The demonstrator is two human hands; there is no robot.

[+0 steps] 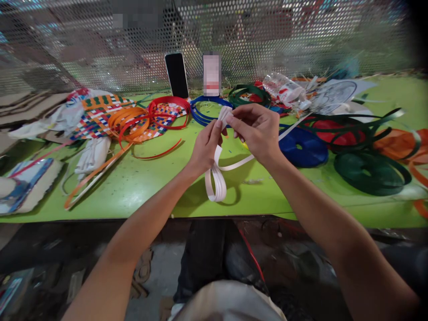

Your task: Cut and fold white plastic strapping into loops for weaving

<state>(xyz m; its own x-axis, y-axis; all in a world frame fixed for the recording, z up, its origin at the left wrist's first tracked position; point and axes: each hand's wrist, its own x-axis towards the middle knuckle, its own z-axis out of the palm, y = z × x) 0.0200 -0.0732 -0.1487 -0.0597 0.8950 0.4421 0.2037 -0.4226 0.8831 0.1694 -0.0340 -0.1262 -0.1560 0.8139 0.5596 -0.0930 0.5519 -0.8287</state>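
A bundle of white plastic strapping (218,183), looped several times, hangs between my two hands over the green table. My left hand (207,145) is closed around the upper part of the bundle. With thumb and fingertips, my right hand (257,130) pinches the same white strap at its top end. The lower loop dangles below my left hand. One loose length curves right under my right hand and reappears beyond it toward the back right. Just behind my hands lies a blue strap coil (200,117).
Woven multicolour work (96,117) and orange coils (129,122) lie left. Two phones (176,75) lean against the perforated metal screen. At right are a blue roll (302,147), a green roll (368,171) and a plastic bottle (284,91). The green table's front edge (187,216) is near me.
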